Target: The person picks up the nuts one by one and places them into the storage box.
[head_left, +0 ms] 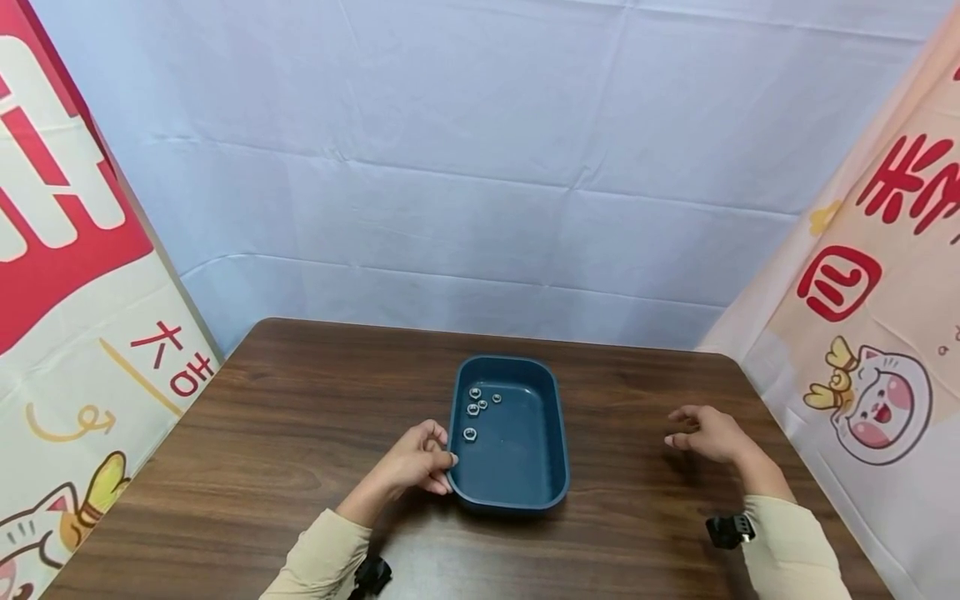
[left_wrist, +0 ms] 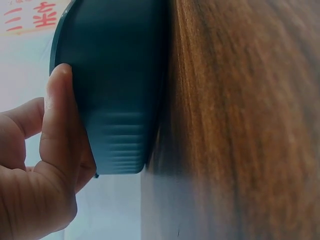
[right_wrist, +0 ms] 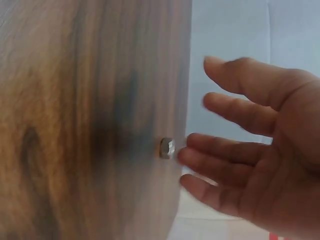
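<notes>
A dark blue rectangular tray [head_left: 517, 467] sits on the table, with several silver hex nuts [head_left: 472, 409] lying along its left side. My left hand [head_left: 420, 458] grips the tray's left rim, the thumb over the edge. In the left wrist view, the fingers [left_wrist: 62, 115] press the tray's outer wall [left_wrist: 117, 90]. Out to the right, my right hand [head_left: 708, 433] hovers above the table with relaxed, spread fingers and holds nothing. One more metal nut [right_wrist: 167, 148] shows by its fingertips in the right wrist view; from the head view the hand hides it.
The brown wooden table [head_left: 315, 417] extends around the tray. A pale cloth [head_left: 450, 167] hangs behind its far edge. Printed banners stand at the left [head_left: 90, 292] and right [head_left: 862, 350] sides. A dark wrist camera [head_left: 727, 530] is strapped by the right sleeve.
</notes>
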Tool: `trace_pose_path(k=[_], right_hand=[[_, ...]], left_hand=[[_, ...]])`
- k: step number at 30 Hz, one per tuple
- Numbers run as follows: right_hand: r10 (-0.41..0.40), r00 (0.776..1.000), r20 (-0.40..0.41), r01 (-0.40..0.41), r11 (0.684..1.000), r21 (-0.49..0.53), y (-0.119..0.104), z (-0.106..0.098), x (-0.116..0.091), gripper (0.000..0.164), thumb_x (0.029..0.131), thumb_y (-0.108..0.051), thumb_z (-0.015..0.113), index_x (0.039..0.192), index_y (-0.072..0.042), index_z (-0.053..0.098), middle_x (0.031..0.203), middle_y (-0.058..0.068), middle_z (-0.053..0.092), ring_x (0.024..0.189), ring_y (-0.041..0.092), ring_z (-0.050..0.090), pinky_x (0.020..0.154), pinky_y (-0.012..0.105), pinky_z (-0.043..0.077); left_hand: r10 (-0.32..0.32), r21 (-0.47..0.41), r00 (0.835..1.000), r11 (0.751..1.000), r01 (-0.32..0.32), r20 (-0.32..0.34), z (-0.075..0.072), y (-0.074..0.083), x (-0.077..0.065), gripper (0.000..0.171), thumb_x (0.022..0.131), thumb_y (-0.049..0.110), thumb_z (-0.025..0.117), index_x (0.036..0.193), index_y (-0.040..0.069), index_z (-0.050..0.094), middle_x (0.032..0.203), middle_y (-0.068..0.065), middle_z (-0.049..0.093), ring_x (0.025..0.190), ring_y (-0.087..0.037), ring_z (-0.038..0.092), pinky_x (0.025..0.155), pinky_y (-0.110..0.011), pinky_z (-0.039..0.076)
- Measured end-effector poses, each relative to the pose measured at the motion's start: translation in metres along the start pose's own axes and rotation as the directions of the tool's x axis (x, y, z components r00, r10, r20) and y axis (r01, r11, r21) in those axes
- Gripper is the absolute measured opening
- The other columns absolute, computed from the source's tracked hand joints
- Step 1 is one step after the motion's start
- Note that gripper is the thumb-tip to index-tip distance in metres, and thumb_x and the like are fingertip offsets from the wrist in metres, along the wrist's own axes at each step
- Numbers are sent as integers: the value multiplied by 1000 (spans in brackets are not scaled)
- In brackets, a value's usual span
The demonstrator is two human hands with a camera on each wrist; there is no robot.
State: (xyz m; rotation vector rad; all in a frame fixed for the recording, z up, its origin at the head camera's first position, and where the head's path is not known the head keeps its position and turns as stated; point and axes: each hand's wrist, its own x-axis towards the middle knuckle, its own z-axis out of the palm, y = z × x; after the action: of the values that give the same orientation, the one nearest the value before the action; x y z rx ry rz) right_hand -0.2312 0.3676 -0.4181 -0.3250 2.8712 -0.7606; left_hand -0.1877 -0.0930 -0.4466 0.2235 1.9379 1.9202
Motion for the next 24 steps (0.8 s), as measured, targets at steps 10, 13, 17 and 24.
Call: trace_pose_path(k=[10,13,17,24], right_hand=[[85,973,-214,-51,986,160,17,6,1,49,81,-17,72,118,9,52,110,32,55,97,43,54,65,37,50],[133,964,-231,-79,970,228,22,8,4,56,82,-17,72,124,10,47,115,34,53,102,45,52,67,36,51],[203,955,-214,-118,928,353,29,10,7,65,85,-19,70,133,10,37,126,36,44,112,46,45,75,39,51],[292,945,-146,-169,821,546,40,14,14,74,88,-20,66,141,7,23,134,35,32,93,14,56,82,39,50]], left_hand=[[-8,16,1000,1000,8,-2,0,1,1,29,81,-3,59,99,-5,36,64,-14,54,46,-19,60,44,-32,54],[-6,15,1000,1000,6,-2,1,1,2,29,81,-3,59,98,-4,36,64,-14,54,46,-19,60,43,-32,54],[-6,18,1000,1000,6,-2,1,1,2,28,81,-3,59,98,-4,36,65,-14,54,46,-20,60,44,-32,54],[-18,32,1000,999,18,-2,0,3,1,29,82,-3,60,100,-5,36,67,-15,54,47,-20,61,43,-31,54]])
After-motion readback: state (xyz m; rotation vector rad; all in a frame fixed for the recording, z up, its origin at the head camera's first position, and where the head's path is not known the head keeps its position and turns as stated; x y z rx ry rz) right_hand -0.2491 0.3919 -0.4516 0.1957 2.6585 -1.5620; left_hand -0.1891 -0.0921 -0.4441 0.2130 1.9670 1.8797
